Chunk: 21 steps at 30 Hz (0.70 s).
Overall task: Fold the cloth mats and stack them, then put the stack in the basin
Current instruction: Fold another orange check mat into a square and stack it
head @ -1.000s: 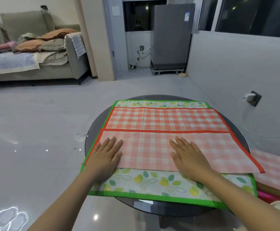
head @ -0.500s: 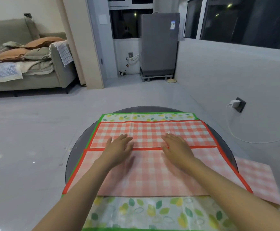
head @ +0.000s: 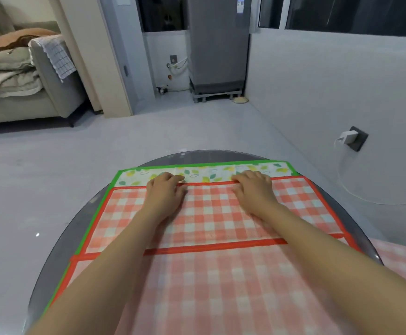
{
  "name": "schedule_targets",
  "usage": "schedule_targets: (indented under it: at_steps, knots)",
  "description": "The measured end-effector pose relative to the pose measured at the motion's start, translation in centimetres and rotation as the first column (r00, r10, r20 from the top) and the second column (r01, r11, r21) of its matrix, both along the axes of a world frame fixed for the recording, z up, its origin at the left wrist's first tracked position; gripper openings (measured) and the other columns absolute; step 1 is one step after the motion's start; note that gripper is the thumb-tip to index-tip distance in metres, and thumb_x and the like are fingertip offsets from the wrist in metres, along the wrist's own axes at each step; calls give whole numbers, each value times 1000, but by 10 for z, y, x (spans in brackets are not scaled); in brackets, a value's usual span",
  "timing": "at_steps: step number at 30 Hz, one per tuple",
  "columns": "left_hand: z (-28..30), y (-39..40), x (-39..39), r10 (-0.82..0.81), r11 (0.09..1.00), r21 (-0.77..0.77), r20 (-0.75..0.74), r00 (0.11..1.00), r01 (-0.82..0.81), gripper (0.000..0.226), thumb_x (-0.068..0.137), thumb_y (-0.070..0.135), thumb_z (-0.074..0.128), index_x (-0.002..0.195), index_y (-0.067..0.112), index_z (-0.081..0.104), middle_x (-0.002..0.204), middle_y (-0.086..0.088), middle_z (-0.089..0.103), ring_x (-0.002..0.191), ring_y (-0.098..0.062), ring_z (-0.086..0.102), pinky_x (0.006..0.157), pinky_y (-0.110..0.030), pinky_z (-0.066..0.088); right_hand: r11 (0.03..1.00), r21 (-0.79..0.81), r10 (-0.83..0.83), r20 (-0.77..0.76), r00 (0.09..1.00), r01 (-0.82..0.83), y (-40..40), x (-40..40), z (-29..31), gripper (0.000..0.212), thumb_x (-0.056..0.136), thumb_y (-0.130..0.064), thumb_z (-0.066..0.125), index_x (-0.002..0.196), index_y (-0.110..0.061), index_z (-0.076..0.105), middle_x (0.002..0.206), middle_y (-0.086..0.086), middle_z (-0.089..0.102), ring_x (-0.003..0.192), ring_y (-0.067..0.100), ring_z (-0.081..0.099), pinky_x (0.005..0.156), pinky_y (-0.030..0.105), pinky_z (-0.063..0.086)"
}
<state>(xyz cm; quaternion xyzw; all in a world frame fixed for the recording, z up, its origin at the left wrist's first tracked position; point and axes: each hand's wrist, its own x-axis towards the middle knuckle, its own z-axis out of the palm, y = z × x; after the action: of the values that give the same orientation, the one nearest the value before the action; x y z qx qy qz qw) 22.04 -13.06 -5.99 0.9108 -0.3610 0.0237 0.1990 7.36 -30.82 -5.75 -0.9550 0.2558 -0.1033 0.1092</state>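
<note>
A red checked mat [head: 209, 213] with a red border lies on a leaf-print mat [head: 202, 174] with a green border, both spread on the round dark glass table [head: 197, 155]. The checked mat's near part is folded over, pale side up [head: 221, 291]. My left hand [head: 165, 192] and my right hand [head: 255, 189] are at the checked mat's far red edge. Their fingers curl over that edge, and the fingertips touch the leaf strip beyond it. No basin is in view.
More pink checked cloth [head: 400, 259] lies off the table's right side. A grey wall with a socket and charger [head: 351, 139] runs close on the right. A grey appliance [head: 218, 44] stands at the back, and a sofa [head: 15, 93] with bedding is far left.
Both hands slid away from me across the checked mat, from its near folded part to its far red edge, where the fingers have curled. My head leaned forward with them.
</note>
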Motion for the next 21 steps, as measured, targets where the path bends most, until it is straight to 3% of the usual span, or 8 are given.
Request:
schedule_targets:
  at_steps: [5, 10, 15, 21]
  knots:
    - [0, -1, 4, -10, 995, -103, 18, 1000, 12, 24, 91, 33, 57, 104, 16, 68, 104, -6, 57, 105, -25, 48, 92, -38, 39, 998, 45, -54, 70, 996, 51, -8, 16, -4, 21, 95, -36, 48, 111, -26, 57, 120, -3, 50, 119, 19, 38, 102, 35, 26]
    - [29, 15, -6, -8, 971, -240, -3, 1000, 7, 14, 87, 26, 65, 89, 15, 73, 87, 6, 55, 89, -20, 56, 89, -44, 45, 996, 86, -52, 234, 971, 33, -2, 8, 14, 16, 92, -34, 54, 98, -25, 66, 109, -6, 58, 114, 18, 42, 97, 33, 25]
    - [89, 44, -34, -78, 979, -186, 30, 997, 82, 16, 87, 28, 65, 92, 16, 75, 87, 3, 65, 78, -10, 54, 76, -27, 44, 997, 64, 12, 325, 946, -34, 14, -22, 67, 16, 90, -35, 59, 94, -24, 70, 95, -10, 67, 102, 12, 50, 91, 28, 19]
    - [142, 95, -92, -140, 984, -112, 12, 990, 140, 15, 86, 30, 65, 95, 23, 75, 88, 9, 65, 81, -10, 57, 71, -26, 45, 990, 30, 122, 339, 933, -140, 50, -90, 125, 11, 88, -36, 61, 88, -29, 70, 85, -16, 67, 93, 9, 55, 96, 27, 27]
